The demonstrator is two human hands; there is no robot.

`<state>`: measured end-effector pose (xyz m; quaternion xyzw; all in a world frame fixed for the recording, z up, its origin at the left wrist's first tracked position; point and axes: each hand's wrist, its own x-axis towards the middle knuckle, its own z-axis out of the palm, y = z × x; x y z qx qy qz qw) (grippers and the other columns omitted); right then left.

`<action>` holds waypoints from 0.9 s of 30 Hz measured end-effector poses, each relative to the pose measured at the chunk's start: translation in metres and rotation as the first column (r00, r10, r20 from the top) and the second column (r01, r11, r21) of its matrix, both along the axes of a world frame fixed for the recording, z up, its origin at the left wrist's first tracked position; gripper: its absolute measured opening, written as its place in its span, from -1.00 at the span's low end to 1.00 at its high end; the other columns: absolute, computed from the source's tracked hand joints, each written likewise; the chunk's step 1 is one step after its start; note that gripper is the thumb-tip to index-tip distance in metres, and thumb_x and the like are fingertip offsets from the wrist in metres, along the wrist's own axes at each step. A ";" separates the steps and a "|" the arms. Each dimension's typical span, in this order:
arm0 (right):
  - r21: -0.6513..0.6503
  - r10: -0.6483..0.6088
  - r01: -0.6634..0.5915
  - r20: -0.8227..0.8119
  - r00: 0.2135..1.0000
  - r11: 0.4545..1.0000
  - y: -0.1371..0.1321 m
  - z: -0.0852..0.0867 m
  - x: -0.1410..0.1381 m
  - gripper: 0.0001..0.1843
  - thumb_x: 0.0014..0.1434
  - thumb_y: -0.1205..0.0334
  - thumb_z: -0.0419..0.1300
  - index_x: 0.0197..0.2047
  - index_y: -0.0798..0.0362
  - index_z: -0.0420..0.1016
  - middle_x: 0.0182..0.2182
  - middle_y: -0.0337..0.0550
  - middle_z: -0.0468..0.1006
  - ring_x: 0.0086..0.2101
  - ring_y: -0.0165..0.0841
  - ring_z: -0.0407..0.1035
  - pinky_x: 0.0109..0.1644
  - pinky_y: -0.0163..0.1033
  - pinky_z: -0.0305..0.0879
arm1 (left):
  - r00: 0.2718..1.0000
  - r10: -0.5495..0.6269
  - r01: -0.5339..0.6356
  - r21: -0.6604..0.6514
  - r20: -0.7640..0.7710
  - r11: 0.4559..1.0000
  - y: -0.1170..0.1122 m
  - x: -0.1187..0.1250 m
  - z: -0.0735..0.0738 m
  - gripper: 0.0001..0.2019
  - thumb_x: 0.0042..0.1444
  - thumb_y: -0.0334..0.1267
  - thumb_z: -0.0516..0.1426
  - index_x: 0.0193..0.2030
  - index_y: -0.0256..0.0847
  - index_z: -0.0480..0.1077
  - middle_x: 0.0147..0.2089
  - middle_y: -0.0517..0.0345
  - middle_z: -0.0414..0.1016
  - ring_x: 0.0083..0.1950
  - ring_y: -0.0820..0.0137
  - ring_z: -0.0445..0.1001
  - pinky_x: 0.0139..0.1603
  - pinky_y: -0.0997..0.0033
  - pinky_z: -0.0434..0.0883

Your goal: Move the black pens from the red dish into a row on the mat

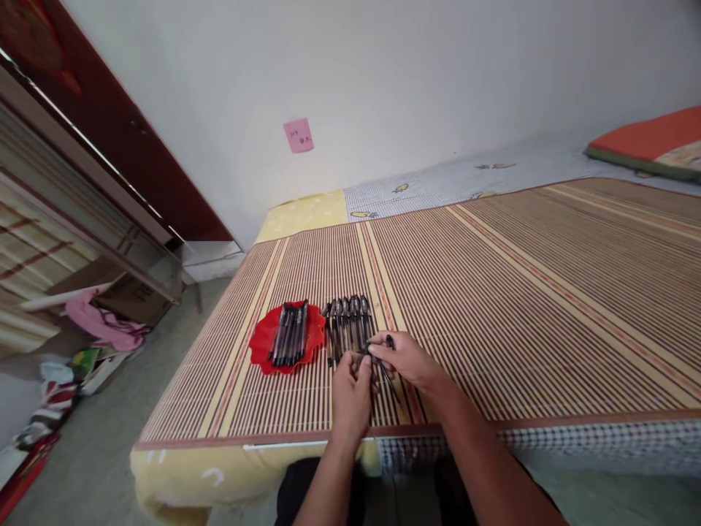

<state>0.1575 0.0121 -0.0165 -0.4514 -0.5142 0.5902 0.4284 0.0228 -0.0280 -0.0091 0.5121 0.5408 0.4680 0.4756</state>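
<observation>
1. Setting: bedroom, striped bamboo mat (493, 292) over a bed, white wall (410, 73) on the far side.
2. Pen (392, 380): dark, thin, held just above the mat's near edge, approx. centre of view. Long axis runs near–far, near end leaning slightly right. A dark tip shows at the far end, but cap vs. nib can't be told.
3. Right hand (410, 361): closed round the pen, fingers curled over its far part.
4. Left hand (350, 391): closed, thumb and fingertips pinching at the pen's far end, touching the right hand's fingers.
5. Step in hand (judged): two-handed fingertip work on one pen's far end. Any further move needs a fine pinch, w/ the shaft kept steady and off the row.
6. Row of pens (347, 321): just beyond the hands, laid side by side, all near–far.
7. Red plate (261, 347): left of the row, w/ a plate bundle (290, 332) of more pens, same axis.
8. Periphery: pink note (299, 136) on the wall, cushion (651, 142) far right, clothes (104, 321) on the floor at left.
</observation>
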 end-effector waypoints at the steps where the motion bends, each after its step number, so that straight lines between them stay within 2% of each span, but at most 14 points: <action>1: -0.002 -0.003 0.003 0.008 1.000 1.000 -0.001 0.001 0.000 -0.69 0.05 -0.02 0.28 -0.30 0.05 0.43 -0.74 -0.46 0.26 -0.71 -0.47 0.15 -0.60 -0.33 0.16 | 0.999 -0.008 0.008 0.015 -0.036 1.000 -0.001 0.001 0.000 -0.70 0.22 0.00 0.10 -0.39 -0.15 0.26 -0.54 0.36 0.28 -0.53 0.49 0.29 -0.50 0.51 0.25; 4: 0.001 -0.036 0.036 0.028 0.999 0.999 -0.001 0.005 0.010 -0.69 0.06 -0.03 0.28 -0.33 0.05 0.42 -0.74 -0.45 0.25 -0.70 -0.48 0.14 -0.60 -0.34 0.13 | 0.982 -0.018 0.038 0.100 -0.187 0.994 -0.004 0.002 0.001 -0.73 0.28 -0.05 0.05 -0.31 -0.18 0.35 -0.44 0.25 0.40 -0.40 0.42 0.39 -0.35 0.44 0.30; 7: -0.004 -0.099 0.099 0.005 0.995 0.995 0.008 0.010 0.029 -0.67 0.05 -0.04 0.29 -0.32 0.07 0.44 -0.66 -0.41 0.31 -0.66 -0.51 0.15 -0.58 -0.36 0.12 | 0.939 0.080 -0.002 0.227 -0.334 0.974 -0.004 0.001 0.000 -0.78 0.33 -0.12 0.01 -0.17 -0.17 0.41 -0.27 0.12 0.50 -0.23 0.33 0.46 -0.17 0.35 0.35; 10: -0.030 -0.124 0.125 0.013 0.992 0.992 0.029 0.014 0.045 -0.67 0.01 -0.01 0.34 -0.37 0.08 0.45 -0.62 -0.36 0.35 -0.65 -0.53 0.13 -0.60 -0.38 0.08 | 0.903 0.177 -0.032 0.350 -0.392 0.936 -0.002 -0.003 -0.003 -0.82 0.34 -0.22 -0.01 -0.13 -0.17 0.40 -0.18 0.05 0.49 -0.12 0.28 0.45 -0.06 0.28 0.36; 13: -0.057 -0.108 0.119 0.167 0.980 0.991 0.056 0.017 0.051 -0.72 0.00 0.08 0.37 -0.48 0.08 0.42 -0.72 -0.38 0.28 -0.69 -0.51 0.10 -0.63 -0.37 0.06 | 0.865 0.212 0.000 0.422 -0.455 0.907 0.002 -0.005 -0.007 -0.81 0.34 -0.30 -0.03 -0.09 -0.17 0.40 -0.14 0.01 0.48 -0.06 0.26 0.45 0.03 0.22 0.38; 16: -0.059 -0.126 0.157 0.352 0.928 0.986 0.078 0.015 0.046 -0.73 0.04 0.16 0.36 -0.54 0.07 0.40 -0.74 -0.35 0.31 -0.70 -0.50 0.13 -0.62 -0.36 0.09 | 0.835 0.193 0.080 0.460 -0.515 0.884 0.005 -0.005 -0.010 -0.76 0.33 -0.34 -0.04 0.01 -0.18 0.40 -0.02 -0.05 0.51 0.07 0.24 0.45 0.15 0.15 0.38; 19: -0.055 -0.155 0.199 0.443 0.883 0.979 0.093 0.009 0.036 -0.74 0.02 0.23 0.37 -0.55 0.06 0.38 -0.75 -0.34 0.33 -0.69 -0.48 0.18 -0.59 -0.36 0.11 | 0.767 0.114 0.237 0.444 -0.631 0.864 0.009 -0.002 -0.012 -0.68 0.31 -0.35 -0.02 0.16 -0.21 0.35 0.19 -0.08 0.47 0.31 0.19 0.33 0.37 -0.02 0.22; 22: -0.017 -0.184 0.225 0.515 0.837 0.974 0.099 0.004 0.026 -0.74 0.02 0.33 0.34 -0.59 0.06 0.35 -0.75 -0.33 0.30 -0.65 -0.47 0.22 -0.54 -0.35 0.10 | 0.643 0.001 0.389 0.328 -0.766 0.861 0.013 0.002 -0.011 -0.63 0.29 -0.36 0.00 0.21 -0.20 0.34 0.31 -0.02 0.39 0.44 0.12 0.16 0.45 -0.21 0.03; 24: 0.023 -0.209 0.235 0.549 0.810 0.972 0.100 0.004 0.022 -0.74 0.02 0.37 0.32 -0.60 0.06 0.35 -0.71 -0.30 0.34 -0.60 -0.45 0.26 -0.49 -0.34 0.12 | 0.580 -0.049 0.432 0.256 -0.813 0.865 0.014 0.005 -0.010 -0.63 0.29 -0.35 0.01 0.21 -0.19 0.35 0.34 0.02 0.37 0.46 0.09 0.11 0.45 -0.26 0.00; 27: 0.090 -0.250 0.244 0.572 0.781 0.966 0.099 0.007 0.021 -0.79 0.03 0.39 0.29 -0.56 0.07 0.38 -0.59 -0.22 0.45 -0.50 -0.41 0.34 -0.38 -0.33 0.18 | 0.535 -0.076 0.446 0.205 -0.841 0.871 0.014 0.008 -0.011 -0.63 0.29 -0.33 0.02 0.20 -0.17 0.37 0.34 0.07 0.37 0.47 0.07 0.08 0.45 -0.28 -0.01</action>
